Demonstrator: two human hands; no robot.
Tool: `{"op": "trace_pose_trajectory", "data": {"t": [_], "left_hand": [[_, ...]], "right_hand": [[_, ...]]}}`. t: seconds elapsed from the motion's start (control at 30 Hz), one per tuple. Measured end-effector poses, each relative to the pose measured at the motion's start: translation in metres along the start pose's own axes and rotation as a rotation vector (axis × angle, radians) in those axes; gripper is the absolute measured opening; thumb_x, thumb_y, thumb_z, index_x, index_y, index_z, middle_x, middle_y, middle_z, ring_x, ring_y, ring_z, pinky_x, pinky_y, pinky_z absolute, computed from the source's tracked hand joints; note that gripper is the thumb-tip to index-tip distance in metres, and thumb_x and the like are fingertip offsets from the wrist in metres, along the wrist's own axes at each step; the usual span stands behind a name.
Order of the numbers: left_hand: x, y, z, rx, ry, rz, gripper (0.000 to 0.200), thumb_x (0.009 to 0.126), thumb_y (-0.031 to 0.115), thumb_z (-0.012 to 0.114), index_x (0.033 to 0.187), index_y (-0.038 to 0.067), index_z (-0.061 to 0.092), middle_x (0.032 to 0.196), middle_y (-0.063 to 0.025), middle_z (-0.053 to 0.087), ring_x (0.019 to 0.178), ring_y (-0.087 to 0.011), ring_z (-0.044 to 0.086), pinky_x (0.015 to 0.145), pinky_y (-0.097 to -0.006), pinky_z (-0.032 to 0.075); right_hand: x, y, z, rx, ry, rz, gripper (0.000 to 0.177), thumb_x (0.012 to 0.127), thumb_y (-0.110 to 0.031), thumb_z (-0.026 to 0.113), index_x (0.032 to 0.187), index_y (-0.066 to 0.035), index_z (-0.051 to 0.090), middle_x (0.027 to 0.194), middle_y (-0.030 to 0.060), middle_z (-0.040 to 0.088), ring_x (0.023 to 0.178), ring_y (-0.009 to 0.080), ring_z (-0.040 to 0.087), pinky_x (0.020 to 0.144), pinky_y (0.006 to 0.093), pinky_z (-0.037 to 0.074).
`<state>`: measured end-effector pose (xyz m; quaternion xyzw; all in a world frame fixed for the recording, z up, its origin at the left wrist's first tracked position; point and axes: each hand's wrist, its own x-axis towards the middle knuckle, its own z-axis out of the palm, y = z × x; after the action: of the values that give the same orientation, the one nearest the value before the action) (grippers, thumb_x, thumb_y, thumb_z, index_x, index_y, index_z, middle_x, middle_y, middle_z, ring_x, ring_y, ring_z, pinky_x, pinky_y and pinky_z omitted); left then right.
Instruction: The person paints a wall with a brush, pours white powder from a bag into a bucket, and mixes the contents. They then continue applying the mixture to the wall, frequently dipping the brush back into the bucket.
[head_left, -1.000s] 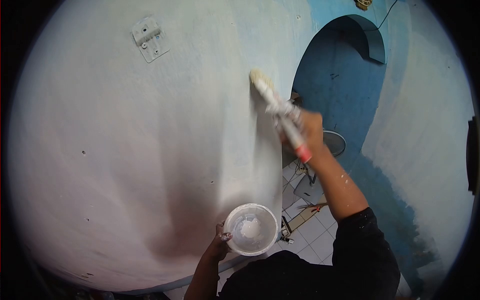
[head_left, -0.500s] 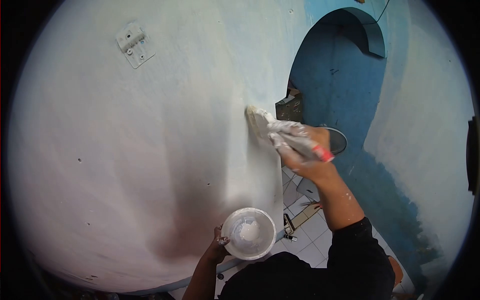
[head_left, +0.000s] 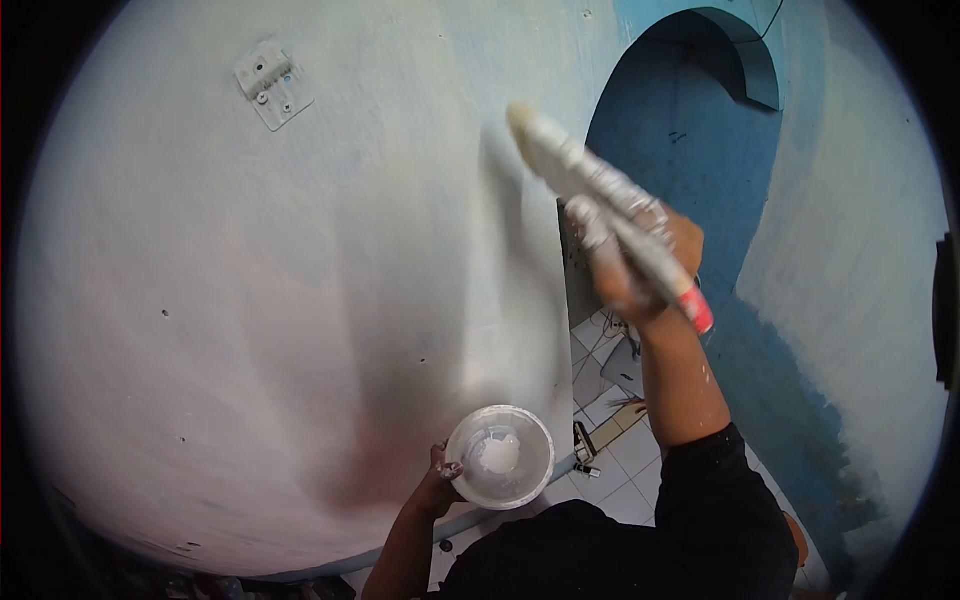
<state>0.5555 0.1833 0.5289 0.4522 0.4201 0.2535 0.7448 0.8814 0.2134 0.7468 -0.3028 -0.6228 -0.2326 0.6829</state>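
Observation:
My right hand [head_left: 635, 255], smeared with white paint, is wrapped round a paintbrush [head_left: 655, 262] with a red handle end. The brush points up and left; its pale bristles overlap the whitish wall [head_left: 400, 220] near the arched opening. Lower down, my left hand [head_left: 440, 482] grips a translucent plastic tub [head_left: 546, 450] by its left side, thumb over the rim. White paint [head_left: 498, 453] lies in the bottom of the tub. Paint marks show on the fingers of both hands.
A metal bracket [head_left: 273, 85] is fixed to the wall at upper left. Right of the wall edge, an arched opening [head_left: 650, 130] shows blue surfaces. A brush-like tool with a wooden part [head_left: 612, 428] lies on the tiled floor [head_left: 618, 478] below.
My right hand and the paintbrush have moved up and slightly right, the bristles now higher on the wall. The tub in my left hand has stayed nearly where it was.

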Motion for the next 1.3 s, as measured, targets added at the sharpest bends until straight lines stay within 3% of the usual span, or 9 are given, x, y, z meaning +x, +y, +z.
{"op": "trace_pose_trajectory", "data": {"t": [0.17, 0.23, 0.43, 0.53, 0.73, 0.93, 1.03, 1.13, 1.3], "left_hand": [[0.000, -0.001, 0.000, -0.007, -0.021, 0.046, 0.107, 0.060, 0.049, 0.072, 0.135, 0.012, 0.006, 0.133, -0.0222, 0.026, 0.118, -0.0418, 0.041, 0.079, -0.0587, 0.049], [0.001, -0.001, 0.000, -0.004, -0.038, 0.078, 0.106, 0.061, 0.049, 0.071, 0.135, 0.012, 0.006, 0.132, -0.0220, 0.026, 0.118, -0.0417, 0.041, 0.079, -0.0588, 0.049], [-0.001, 0.001, 0.003, -0.008, 0.018, -0.003, 0.108, 0.058, 0.049, 0.072, 0.135, 0.010, 0.007, 0.131, -0.0208, 0.028, 0.117, -0.0397, 0.042, 0.080, -0.0558, 0.051], [0.006, -0.006, -0.007, -0.007, -0.018, 0.023, 0.108, 0.058, 0.048, 0.072, 0.135, 0.009, 0.007, 0.131, -0.0211, 0.028, 0.117, -0.0391, 0.043, 0.079, -0.0561, 0.051], [0.005, -0.001, -0.003, 0.014, -0.004, -0.007, 0.106, 0.059, 0.047, 0.072, 0.135, 0.009, 0.008, 0.131, -0.0206, 0.029, 0.117, -0.0390, 0.043, 0.078, -0.0545, 0.052], [0.006, -0.004, -0.004, -0.009, -0.025, 0.046, 0.106, 0.060, 0.046, 0.072, 0.136, 0.010, 0.007, 0.131, -0.0206, 0.030, 0.117, -0.0398, 0.044, 0.078, -0.0554, 0.052], [0.004, 0.005, 0.003, 0.007, -0.086, 0.053, 0.105, 0.060, 0.046, 0.071, 0.136, 0.010, 0.007, 0.131, -0.0207, 0.030, 0.117, -0.0395, 0.044, 0.078, -0.0558, 0.051], [0.002, 0.003, 0.002, 0.022, 0.012, -0.009, 0.106, 0.060, 0.046, 0.071, 0.136, 0.008, 0.008, 0.131, -0.0209, 0.030, 0.116, -0.0387, 0.045, 0.077, -0.0554, 0.052], [0.000, 0.007, 0.005, 0.019, -0.041, 0.023, 0.105, 0.060, 0.048, 0.071, 0.136, 0.010, 0.009, 0.131, -0.0206, 0.029, 0.117, -0.0393, 0.044, 0.078, -0.0568, 0.051]], "right_hand": [[-0.027, 0.007, 0.002, -0.204, -0.304, 0.090, 0.023, 0.070, -0.005, 0.064, 0.092, 0.003, 0.067, 0.073, 0.0116, 0.067, 0.060, 0.0212, 0.066, 0.060, 0.0272, 0.053], [-0.027, -0.016, -0.009, 0.237, -0.191, 0.250, 0.020, 0.071, -0.001, 0.062, 0.090, 0.005, 0.067, 0.076, 0.0123, 0.068, 0.064, 0.0191, 0.067, 0.060, 0.0266, 0.053], [-0.014, 0.003, 0.000, -0.182, 0.154, 0.330, 0.014, 0.075, -0.001, 0.061, 0.087, -0.002, 0.067, 0.072, 0.0057, 0.066, 0.056, 0.0177, 0.063, 0.051, 0.0277, 0.049], [-0.037, 0.001, 0.000, -0.219, -0.226, 0.147, 0.016, 0.075, -0.001, 0.063, 0.090, -0.002, 0.068, 0.080, 0.0100, 0.068, 0.064, 0.0200, 0.066, 0.057, 0.0261, 0.051], [-0.020, -0.011, -0.003, -0.060, 0.127, 0.083, 0.016, 0.077, 0.004, 0.059, 0.092, 0.005, 0.065, 0.076, 0.0141, 0.067, 0.066, 0.0164, 0.066, 0.058, 0.0258, 0.053], [-0.050, -0.018, 0.001, -0.164, -0.294, 0.224, 0.016, 0.070, -0.001, 0.064, 0.085, 0.000, 0.068, 0.072, 0.0152, 0.065, 0.059, 0.0248, 0.065, 0.054, 0.0308, 0.051], [-0.041, -0.016, -0.011, 0.001, -0.128, -0.067, 0.014, 0.070, 0.000, 0.063, 0.083, 0.002, 0.068, 0.078, 0.0147, 0.068, 0.065, 0.0207, 0.068, 0.058, 0.0269, 0.054], [-0.008, -0.013, -0.007, 0.054, 0.097, 0.172, 0.019, 0.071, -0.001, 0.062, 0.088, 0.000, 0.068, 0.077, 0.0144, 0.067, 0.062, 0.0209, 0.066, 0.057, 0.0269, 0.053], [-0.027, -0.013, -0.001, -0.129, -0.358, 0.141, 0.022, 0.070, -0.002, 0.063, 0.091, 0.002, 0.067, 0.089, 0.0162, 0.068, 0.073, 0.0202, 0.068, 0.065, 0.0283, 0.055]]}}
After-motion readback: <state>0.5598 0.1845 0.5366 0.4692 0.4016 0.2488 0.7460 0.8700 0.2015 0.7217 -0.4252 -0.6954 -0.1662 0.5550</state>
